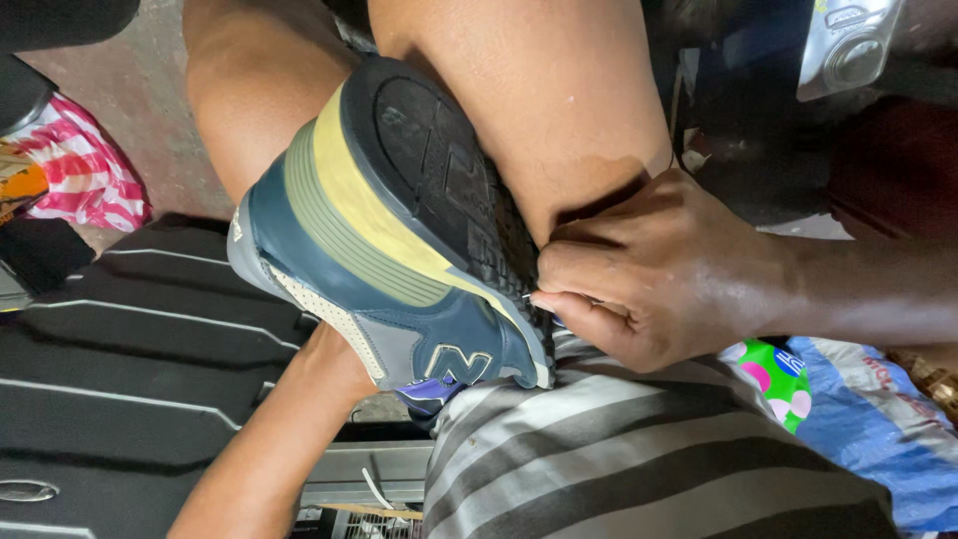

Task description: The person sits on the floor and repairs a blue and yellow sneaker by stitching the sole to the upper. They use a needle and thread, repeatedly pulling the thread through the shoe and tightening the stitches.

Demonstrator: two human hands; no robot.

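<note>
Pinching a thin needle [527, 295] at the sole's edge, the right hand [649, 274] is clenched; the left hand [334, 359] sits inside the stiff, light navy sneaker [399, 250], grip unseen.

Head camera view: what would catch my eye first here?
A blue sneaker with a yellowed midsole and black tread sits mid-frame, wedged sole-up between bare knees. The right hand pinches a thin needle at the sole's edge, while the left hand supports the shoe from beneath. Striped grey shorts fill the lower right.
</note>
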